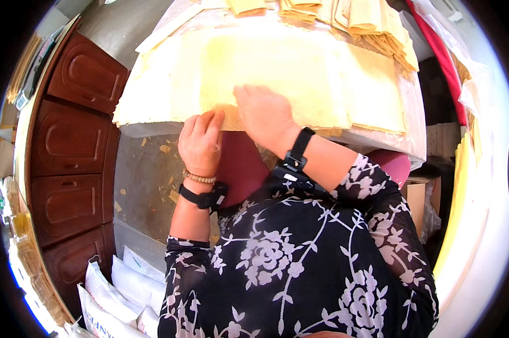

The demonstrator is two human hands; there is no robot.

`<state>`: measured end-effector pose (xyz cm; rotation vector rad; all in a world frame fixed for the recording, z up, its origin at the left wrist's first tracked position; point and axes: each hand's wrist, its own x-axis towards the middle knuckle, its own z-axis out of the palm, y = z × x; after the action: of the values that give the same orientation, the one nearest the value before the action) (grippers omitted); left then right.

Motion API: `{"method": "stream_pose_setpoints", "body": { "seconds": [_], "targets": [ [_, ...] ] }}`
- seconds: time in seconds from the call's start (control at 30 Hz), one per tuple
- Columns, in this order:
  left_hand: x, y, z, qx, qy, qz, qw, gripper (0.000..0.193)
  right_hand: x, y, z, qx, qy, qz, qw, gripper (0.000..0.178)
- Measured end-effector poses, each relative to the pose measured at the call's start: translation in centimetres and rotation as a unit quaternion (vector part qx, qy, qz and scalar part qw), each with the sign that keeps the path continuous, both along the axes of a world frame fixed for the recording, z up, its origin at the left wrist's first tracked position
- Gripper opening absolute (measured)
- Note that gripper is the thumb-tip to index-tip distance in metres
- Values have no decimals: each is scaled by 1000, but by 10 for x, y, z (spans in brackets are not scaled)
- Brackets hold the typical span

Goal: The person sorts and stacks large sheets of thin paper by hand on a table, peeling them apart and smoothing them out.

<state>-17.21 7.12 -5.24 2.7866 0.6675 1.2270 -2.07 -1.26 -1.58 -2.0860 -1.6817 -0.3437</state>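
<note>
A wide, thin yellow sheet (277,62) with a rough texture and ragged edges lies across the table in front of me, washed out by bright light. At its near edge, my left hand (201,141) has its fingers bent over and pinching the sheet's border. Just to the right, my right hand (266,115) rests palm down on the sheet, fingers stretched toward the upper left. Its palm side is hidden. Another yellow layer (373,90) shows at the right end.
Folded yellow sheets (367,22) are piled at the table's far side. The plastic-covered table edge (415,118) curves at right. Brown cabinets (68,141) stand at left, with yellow scraps (164,149) on the floor and white sacks (133,281) below. A cardboard box (416,200) sits at right.
</note>
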Motion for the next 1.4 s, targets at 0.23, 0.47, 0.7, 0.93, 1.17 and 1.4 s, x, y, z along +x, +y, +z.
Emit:
{"method": "stream_pose_setpoints", "body": {
  "seconds": [0.23,0.47,0.7,0.93,1.17,1.4],
  "targets": [
    [13,1,5,-7,5,-25,1000,28,18,-7,0,-34,-31,10,999,15],
    [8,0,2,-52,-39,61,996,38,17,-10,2,-36,-4,55,998,28],
    [14,11,10,-32,-9,2,999,49,16,-18,10,-66,20,15,998,44],
    [9,93,-1,-6,35,-7,999,41,51,-81,30,7,285,100,953,36],
    [15,103,50,75,194,47,977,52,80,-175,20,-180,683,-171,687,37],
    [67,-49,37,-54,218,-194,955,65,62,-145,9,-67,862,-75,496,44]
  ]
}}
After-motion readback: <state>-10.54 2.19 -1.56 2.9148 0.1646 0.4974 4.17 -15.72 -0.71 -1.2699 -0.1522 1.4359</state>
